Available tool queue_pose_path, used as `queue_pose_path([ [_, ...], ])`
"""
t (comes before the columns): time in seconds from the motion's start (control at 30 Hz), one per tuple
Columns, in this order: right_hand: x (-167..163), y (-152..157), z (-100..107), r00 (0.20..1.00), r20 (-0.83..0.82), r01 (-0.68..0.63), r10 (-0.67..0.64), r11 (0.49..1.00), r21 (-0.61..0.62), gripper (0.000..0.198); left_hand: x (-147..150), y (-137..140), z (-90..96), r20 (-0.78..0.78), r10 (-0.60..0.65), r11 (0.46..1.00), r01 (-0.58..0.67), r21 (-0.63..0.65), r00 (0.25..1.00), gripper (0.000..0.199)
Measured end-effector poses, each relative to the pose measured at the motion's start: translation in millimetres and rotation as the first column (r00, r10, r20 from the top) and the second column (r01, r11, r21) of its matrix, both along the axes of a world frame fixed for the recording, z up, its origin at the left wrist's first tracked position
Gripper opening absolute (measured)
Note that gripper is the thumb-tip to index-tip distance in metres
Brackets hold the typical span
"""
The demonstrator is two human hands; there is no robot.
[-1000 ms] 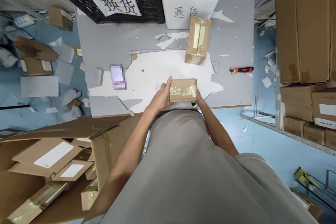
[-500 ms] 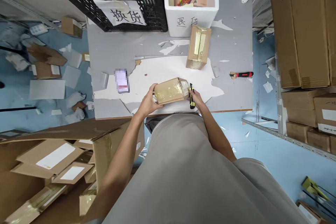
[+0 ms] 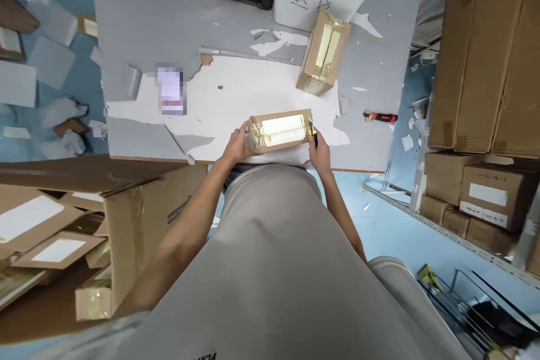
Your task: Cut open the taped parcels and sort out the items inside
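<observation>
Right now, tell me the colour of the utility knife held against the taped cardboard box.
Yellow and black utility knife, seen in the head view.

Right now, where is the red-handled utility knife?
In the head view, the red-handled utility knife lies on the table near its right edge, right of the taped box held in both hands.
</observation>
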State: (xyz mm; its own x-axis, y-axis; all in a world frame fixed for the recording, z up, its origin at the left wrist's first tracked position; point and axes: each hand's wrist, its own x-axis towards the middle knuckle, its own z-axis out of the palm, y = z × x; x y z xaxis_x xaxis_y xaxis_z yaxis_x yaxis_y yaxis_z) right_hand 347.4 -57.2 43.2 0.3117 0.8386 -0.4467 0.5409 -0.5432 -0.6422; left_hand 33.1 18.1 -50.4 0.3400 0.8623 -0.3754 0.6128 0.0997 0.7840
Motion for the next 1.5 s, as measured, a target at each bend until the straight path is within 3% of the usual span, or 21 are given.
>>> queue_pose_path([
  [0.1, -16.3, -0.3, 7.2, 0.988, 0.073, -0.135, 0.135, 0.991, -0.005, 0.063, -9.6, -14.4, -2.3, -0.031, 0.027, 0.997, -0.030, -0.077, 0.999, 0.140],
  [0.23, -16.9, 4.8, 18.4, 0.928, 0.202, -0.300, 0.312, 0.950, -0.088, 0.064, -17.4, -33.0, 20.2, 0.153, 0.064, 0.997, -0.058, -0.042, 0.986, 0.179],
  [0.3, -14.1, 9.3, 31.8, 0.871, 0.308, -0.356, 0.382, 0.924, -0.141, 0.064, -17.0, -40.6, 35.1, 0.242, 0.127, 0.992, -0.121, -0.042, 0.962, 0.174],
  [0.4, -20.3, 20.8, 59.8, 0.740, 0.451, -0.462, 0.499, 0.864, -0.199, 0.062, -11.2, -45.6, 51.9, 0.309, 0.229, 0.973, -0.229, -0.037, 0.923, 0.134],
  [0.47, -34.9, 32.2, 77.1, 0.617, 0.466, -0.593, 0.634, 0.764, -0.253, 0.060, -6.5, -45.6, 56.8, 0.312, 0.273, 0.959, -0.284, -0.013, 0.910, 0.100],
  [0.6, -74.4, 56.6, 94.6, 0.312, 0.368, -0.801, 0.876, 0.451, -0.394, 0.053, -3.1, -47.5, 54.3, 0.310, 0.297, 0.947, -0.321, 0.029, 0.903, 0.041],
  [0.67, -89.1, 65.6, 95.9, 0.207, 0.330, -0.824, 0.921, 0.346, -0.449, 0.051, -4.1, -50.2, 49.5, 0.315, 0.304, 0.946, -0.325, 0.016, 0.899, 0.034],
  [0.77, -99.8, 72.3, 94.3, 0.128, 0.312, -0.827, 0.941, 0.275, -0.490, 0.049, -5.4, -53.3, 41.2, 0.345, 0.313, 0.945, -0.328, -0.017, 0.885, 0.043],
  [0.93, -105.2, 73.5, 89.6, 0.063, 0.304, -0.826, 0.951, 0.220, -0.518, 0.047, -3.8, -52.5, 31.4, 0.420, 0.325, 0.940, -0.338, -0.046, 0.847, 0.053],
  [1.1, -114.7, 73.3, 88.5, 0.032, 0.304, -0.821, 0.952, 0.198, -0.535, 0.047, -2.9, -50.7, 28.2, 0.463, 0.346, 0.932, -0.356, -0.069, 0.816, 0.054],
  [1.3, -129.6, 71.9, 95.5, 0.003, 0.309, -0.810, 0.951, 0.184, -0.557, 0.050, -2.4, -48.7, 22.7, 0.443, 0.332, 0.936, -0.350, -0.045, 0.833, 0.052],
  [1.5, -126.2, 76.5, 81.2, 0.083, 0.353, -0.772, 0.932, 0.284, -0.568, 0.045, 1.2, -47.4, 17.9, 0.426, 0.364, 0.923, -0.381, -0.047, 0.828, 0.053],
])
